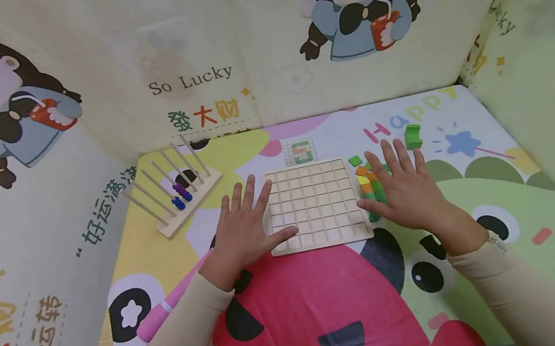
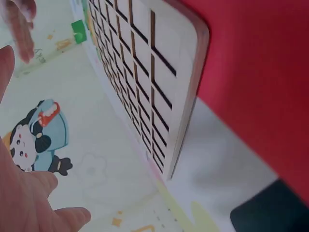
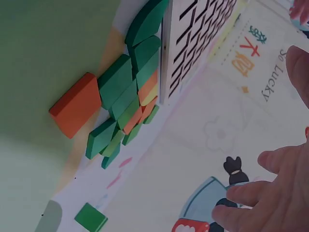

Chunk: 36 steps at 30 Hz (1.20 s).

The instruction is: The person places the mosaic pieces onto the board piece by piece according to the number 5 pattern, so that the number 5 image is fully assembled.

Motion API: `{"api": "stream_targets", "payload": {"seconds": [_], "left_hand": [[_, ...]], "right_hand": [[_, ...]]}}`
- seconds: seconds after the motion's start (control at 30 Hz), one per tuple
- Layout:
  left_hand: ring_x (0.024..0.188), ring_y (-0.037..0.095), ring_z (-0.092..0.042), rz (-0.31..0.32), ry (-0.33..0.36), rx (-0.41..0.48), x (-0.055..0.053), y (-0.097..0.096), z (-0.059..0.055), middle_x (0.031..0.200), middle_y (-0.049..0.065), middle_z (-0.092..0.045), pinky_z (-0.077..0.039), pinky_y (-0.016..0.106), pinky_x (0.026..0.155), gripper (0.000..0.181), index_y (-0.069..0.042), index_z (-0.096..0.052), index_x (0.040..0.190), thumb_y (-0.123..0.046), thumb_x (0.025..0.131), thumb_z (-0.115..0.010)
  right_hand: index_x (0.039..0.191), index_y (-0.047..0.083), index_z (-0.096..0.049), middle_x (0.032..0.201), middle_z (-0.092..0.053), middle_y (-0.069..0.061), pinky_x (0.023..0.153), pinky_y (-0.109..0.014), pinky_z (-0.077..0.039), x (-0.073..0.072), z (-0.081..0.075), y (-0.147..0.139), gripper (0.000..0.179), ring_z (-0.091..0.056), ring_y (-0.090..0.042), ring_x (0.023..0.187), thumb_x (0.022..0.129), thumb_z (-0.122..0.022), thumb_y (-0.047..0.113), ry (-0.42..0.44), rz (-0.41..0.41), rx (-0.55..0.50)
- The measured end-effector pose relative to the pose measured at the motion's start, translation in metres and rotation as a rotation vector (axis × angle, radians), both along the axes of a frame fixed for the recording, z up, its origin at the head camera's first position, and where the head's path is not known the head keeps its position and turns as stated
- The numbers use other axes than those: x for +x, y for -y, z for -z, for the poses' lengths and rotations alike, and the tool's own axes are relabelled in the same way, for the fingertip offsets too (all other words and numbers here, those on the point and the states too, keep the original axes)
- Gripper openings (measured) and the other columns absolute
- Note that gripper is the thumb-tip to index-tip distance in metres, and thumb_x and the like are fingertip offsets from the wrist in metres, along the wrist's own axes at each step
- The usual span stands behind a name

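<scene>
A pale wooden grid board lies flat on the table, its squares bare. My left hand is spread over the board's left edge, thumb and fingers straight, holding nothing. My right hand spreads out likewise at the board's right side, over a cluster of small coloured blocks that it partly hides in the head view. Green, orange and yellow pieces make up that cluster. In the right wrist view an orange block lies at the cluster's outer side. Both wrist views show gaps between the hands and the board.
Behind the board lies a small pattern card. A wooden rack with upright pegs stands at the left, blue and purple beads on it. A curved green block sits at the back right. A pink stick passes under the left forearm.
</scene>
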<state>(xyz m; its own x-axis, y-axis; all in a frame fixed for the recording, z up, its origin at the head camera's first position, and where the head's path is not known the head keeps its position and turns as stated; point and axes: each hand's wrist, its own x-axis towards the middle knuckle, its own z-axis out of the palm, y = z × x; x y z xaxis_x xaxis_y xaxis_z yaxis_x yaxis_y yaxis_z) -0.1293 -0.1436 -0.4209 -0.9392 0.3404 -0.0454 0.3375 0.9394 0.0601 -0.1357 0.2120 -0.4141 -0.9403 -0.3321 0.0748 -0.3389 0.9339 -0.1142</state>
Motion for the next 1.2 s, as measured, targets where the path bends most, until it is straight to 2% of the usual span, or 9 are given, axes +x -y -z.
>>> {"api": "stream_targets", "payload": {"seconds": [0.2, 0.3, 0.47, 0.6, 0.73, 0.9, 1.1, 1.2], "left_hand": [[0.159, 0.043, -0.016, -0.003, 0.054, 0.072, 0.011, -0.002, 0.006, 0.176, 0.01, -0.006, -0.022, 0.063, 0.125, 0.118, -0.022, -0.008, 0.169, -0.093, 0.082, -0.044], [0.158, 0.042, -0.022, 0.0, 0.09, 0.1, 0.016, -0.004, 0.016, 0.176, 0.009, -0.009, -0.028, 0.061, 0.123, 0.118, -0.018, -0.012, 0.169, -0.091, 0.082, -0.047], [0.159, 0.04, -0.02, 0.013, 0.162, 0.082, 0.021, -0.006, 0.035, 0.176, 0.007, -0.006, -0.027, 0.059, 0.124, 0.117, -0.016, -0.012, 0.168, -0.091, 0.084, -0.043], [0.158, 0.04, -0.021, -0.006, 0.189, 0.084, 0.023, -0.007, 0.042, 0.176, 0.008, -0.01, -0.025, 0.06, 0.124, 0.115, -0.016, -0.013, 0.168, -0.09, 0.085, -0.042], [0.158, 0.04, -0.023, -0.034, 0.198, 0.088, 0.024, -0.008, 0.044, 0.175, 0.009, -0.017, -0.024, 0.061, 0.124, 0.114, -0.015, -0.014, 0.168, -0.089, 0.086, -0.044], [0.155, 0.041, -0.028, -0.053, 0.195, 0.081, 0.024, -0.009, 0.043, 0.172, 0.012, -0.023, -0.026, 0.061, 0.124, 0.113, -0.012, -0.018, 0.167, -0.087, 0.087, -0.046], [0.155, 0.042, -0.028, -0.074, 0.219, 0.053, 0.025, -0.01, 0.04, 0.173, 0.012, -0.022, -0.028, 0.061, 0.123, 0.112, -0.01, -0.022, 0.166, -0.085, 0.087, -0.048], [0.156, 0.04, -0.028, -0.076, 0.225, 0.041, 0.024, -0.009, 0.041, 0.173, 0.011, -0.022, -0.028, 0.061, 0.123, 0.112, -0.01, -0.021, 0.166, -0.085, 0.087, -0.047]], "right_hand": [[0.165, 0.004, -0.021, 0.17, -0.013, -0.031, 0.12, -0.076, -0.012, -0.008, -0.002, -0.003, 0.101, -0.01, -0.053, 0.156, 0.095, -0.062, 0.064, 0.055, -0.004, -0.055], [0.164, 0.0, -0.022, 0.168, -0.016, -0.033, 0.121, -0.073, -0.015, -0.013, 0.001, -0.008, 0.099, -0.016, -0.054, 0.155, 0.096, -0.061, 0.062, 0.112, 0.004, -0.109], [0.162, -0.005, -0.02, 0.166, -0.016, -0.036, 0.119, -0.072, -0.022, -0.021, 0.007, -0.02, 0.099, -0.018, -0.056, 0.153, 0.099, -0.059, 0.06, 0.226, 0.042, -0.168], [0.163, -0.004, -0.018, 0.167, -0.015, -0.036, 0.116, -0.075, -0.025, -0.028, 0.012, -0.027, 0.099, -0.018, -0.057, 0.152, 0.1, -0.057, 0.061, 0.297, 0.061, -0.196], [0.162, -0.006, -0.019, 0.165, -0.017, -0.038, 0.115, -0.076, -0.025, -0.035, 0.016, -0.033, 0.096, -0.019, -0.06, 0.15, 0.101, -0.055, 0.059, 0.333, 0.074, -0.208], [0.158, -0.011, -0.024, 0.161, -0.025, -0.04, 0.114, -0.074, -0.028, -0.044, 0.02, -0.039, 0.09, -0.025, -0.062, 0.146, 0.103, -0.057, 0.051, 0.347, 0.079, -0.194], [0.154, -0.016, -0.03, 0.156, -0.035, -0.041, 0.116, -0.07, -0.03, -0.055, 0.019, -0.037, 0.077, -0.034, -0.06, 0.143, 0.104, -0.058, 0.036, 0.374, 0.095, -0.152], [0.152, -0.014, -0.037, 0.151, -0.044, -0.038, 0.113, -0.069, -0.036, -0.063, 0.022, -0.037, 0.067, -0.043, -0.058, 0.137, 0.104, -0.057, 0.03, 0.369, 0.093, -0.129]]}}
